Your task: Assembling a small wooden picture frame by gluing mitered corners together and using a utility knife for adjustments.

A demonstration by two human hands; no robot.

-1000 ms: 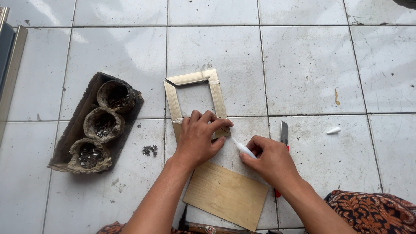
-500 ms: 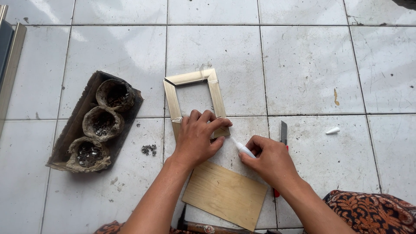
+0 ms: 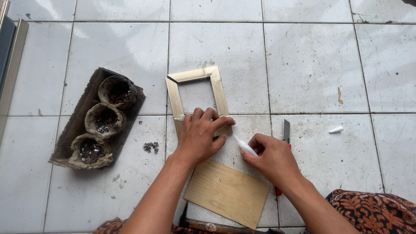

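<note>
A small gold-coloured picture frame (image 3: 193, 97) lies flat on the white tiled floor (image 3: 303, 65), its far end pointing away from me and its near end under my left hand (image 3: 200, 135). That hand presses palm-down on the frame's near edge, fingers spread across the right near corner, so it bears on the frame rather than closing round it. My right hand (image 3: 272, 158) pinches a small white glue tube (image 3: 245, 146) between thumb and fingers, its nozzle aimed at the frame's near right corner, just beside my left fingertips. A thin rectangular plywood panel (image 3: 226, 192) lies on the floor near me, between my two forearms, tilted relative to the tile lines. A utility knife (image 3: 285, 132) with a red handle end lies just beyond my right hand, partly hidden by it. A small white cap (image 3: 336, 129) rests farther to the right. To the left, a dark worn tray (image 3: 82, 125) holds three round cups of small metal pieces, with a few loose pieces (image 3: 150, 147) beside it. A hammer head (image 3: 184, 215) shows at the bottom edge.
</note>
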